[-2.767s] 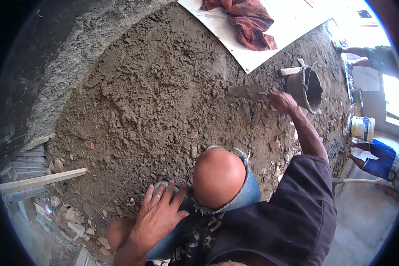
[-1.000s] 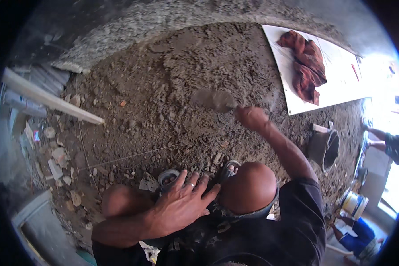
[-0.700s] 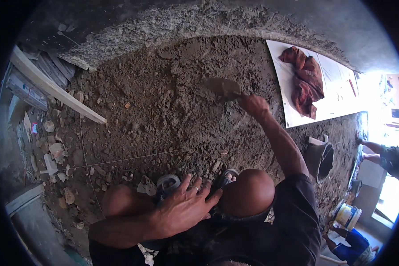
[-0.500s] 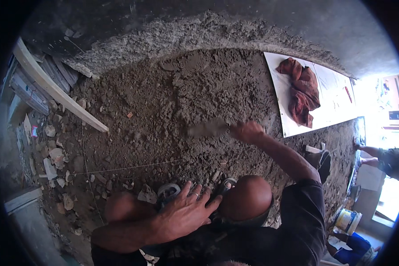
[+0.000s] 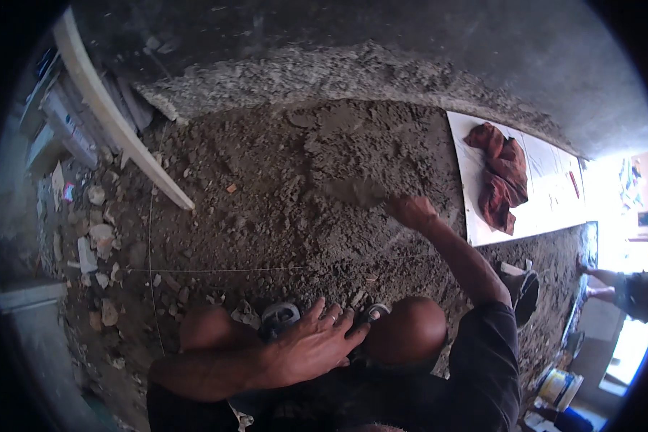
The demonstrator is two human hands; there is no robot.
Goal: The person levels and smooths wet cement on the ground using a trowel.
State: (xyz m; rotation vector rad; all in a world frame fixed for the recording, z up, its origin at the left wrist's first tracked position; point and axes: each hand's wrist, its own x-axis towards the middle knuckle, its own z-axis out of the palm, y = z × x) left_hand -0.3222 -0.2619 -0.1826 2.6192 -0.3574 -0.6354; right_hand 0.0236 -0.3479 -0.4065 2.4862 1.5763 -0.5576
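Note:
My right hand (image 5: 414, 211) is closed round the handle of a trowel (image 5: 356, 193), which is blurred and mud-grey. Its blade points left, low over the rough wet mortar (image 5: 367, 140), and I cannot tell whether it touches. My left hand (image 5: 313, 342) hangs between my bent knees, palm down, fingers spread, a ring on one; it holds nothing. A thin string (image 5: 216, 271) stretches across the ground in front of my feet.
A white board (image 5: 551, 191) with a reddish-brown cloth (image 5: 507, 173) lies at right. A dark bucket (image 5: 525, 299) stands nearer. At left are a long wooden plank (image 5: 115, 129) and broken stones (image 5: 102, 234). A rough-based wall (image 5: 302, 72) runs behind. Another person's legs (image 5: 605, 284) show at far right.
My right hand and the trowel have moved a little farther out over the mortar, toward the wall. The whole view has shifted slightly; my left hand stays between the knees.

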